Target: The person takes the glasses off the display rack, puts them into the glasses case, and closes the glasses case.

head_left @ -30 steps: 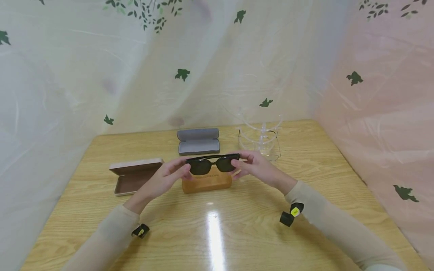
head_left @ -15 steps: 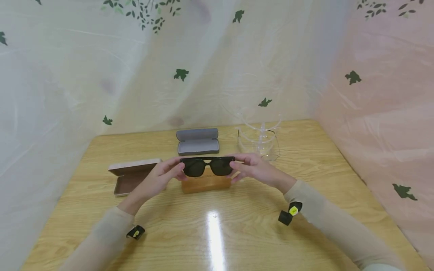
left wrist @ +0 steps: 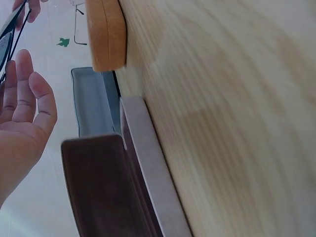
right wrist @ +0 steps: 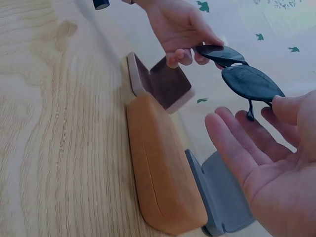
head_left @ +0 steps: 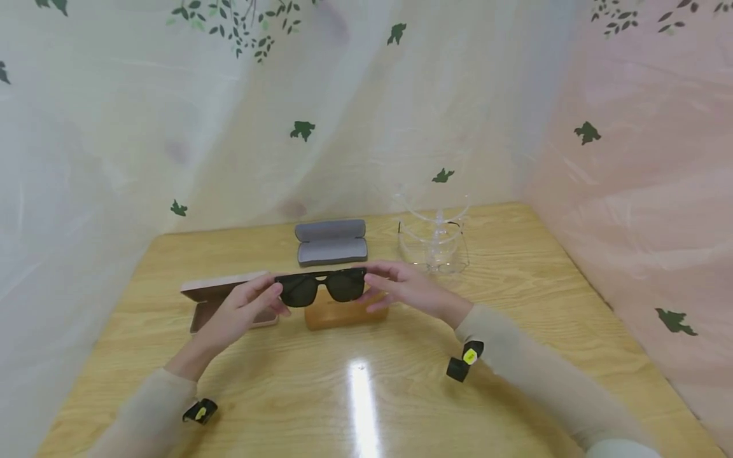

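Observation:
A pair of black sunglasses (head_left: 329, 286) is held up over the table, dark lenses toward the head camera. My left hand (head_left: 235, 315) pinches one end of the frame between thumb and fingers. At the other end my right hand (head_left: 409, 291) does the same; in the right wrist view its thumb lies on the frame and the lower fingers stretch out loosely. Behind and below the sunglasses stands a closed orange-brown glasses case (head_left: 346, 312). An open case with a brown lining (head_left: 209, 312) lies beyond my left hand, partly hidden by it.
An open grey glasses case (head_left: 332, 245) stands farther back on the wooden table (head_left: 321, 394). To its right is a clear display stand (head_left: 438, 238) with thin-framed glasses (head_left: 464, 254) on it. A patterned sheet (head_left: 343, 95) hangs behind the table.
Both hands have carried the sunglasses to the left, off the middle of the orange-brown case and toward the brown-lined case. The lenses now face the head camera more squarely.

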Action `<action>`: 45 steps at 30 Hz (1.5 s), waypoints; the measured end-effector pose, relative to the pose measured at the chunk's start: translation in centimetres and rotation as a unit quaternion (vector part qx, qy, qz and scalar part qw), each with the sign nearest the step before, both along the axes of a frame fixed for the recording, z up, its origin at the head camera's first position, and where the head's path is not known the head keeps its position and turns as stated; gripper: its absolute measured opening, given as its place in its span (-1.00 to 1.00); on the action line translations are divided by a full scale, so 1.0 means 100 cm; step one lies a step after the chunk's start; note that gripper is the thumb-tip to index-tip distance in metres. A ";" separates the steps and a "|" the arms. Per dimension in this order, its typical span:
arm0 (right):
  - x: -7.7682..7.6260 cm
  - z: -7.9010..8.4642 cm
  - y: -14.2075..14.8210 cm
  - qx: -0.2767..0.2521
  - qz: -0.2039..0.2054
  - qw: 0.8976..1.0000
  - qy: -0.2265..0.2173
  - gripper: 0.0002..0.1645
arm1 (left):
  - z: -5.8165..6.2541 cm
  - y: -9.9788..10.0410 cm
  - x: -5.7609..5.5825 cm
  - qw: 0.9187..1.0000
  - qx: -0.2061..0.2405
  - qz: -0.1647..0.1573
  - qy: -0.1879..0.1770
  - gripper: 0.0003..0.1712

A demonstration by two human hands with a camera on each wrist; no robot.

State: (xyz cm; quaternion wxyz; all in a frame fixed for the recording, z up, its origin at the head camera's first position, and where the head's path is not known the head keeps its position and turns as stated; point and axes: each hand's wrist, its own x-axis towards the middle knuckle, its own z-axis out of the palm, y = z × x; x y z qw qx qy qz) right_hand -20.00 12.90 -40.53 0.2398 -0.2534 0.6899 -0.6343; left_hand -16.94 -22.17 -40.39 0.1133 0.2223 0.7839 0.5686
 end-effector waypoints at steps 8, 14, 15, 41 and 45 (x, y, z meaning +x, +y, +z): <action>-0.006 -0.002 -0.040 -0.004 -0.038 0.998 -0.052 -0.51 | -0.006 -0.028 0.012 0.997 0.035 0.032 -0.060 -0.53; -0.010 -0.011 -0.072 -0.014 -0.061 0.993 -0.097 -0.53 | -0.008 -0.057 0.020 0.994 0.002 0.058 -0.091 -0.48; -0.010 -0.012 -0.077 -0.016 -0.058 0.993 -0.103 -0.54 | -0.008 -0.064 0.022 0.993 -0.007 0.060 -0.101 -0.45; -0.011 -0.022 -0.166 -0.074 0.018 0.957 -0.278 -0.39 | -0.025 -0.150 0.015 0.966 -0.054 0.139 -0.211 -0.10; -0.016 -0.028 -0.172 -0.086 0.006 0.950 -0.300 -0.39 | -0.028 -0.151 0.015 0.964 -0.067 0.142 -0.214 -0.08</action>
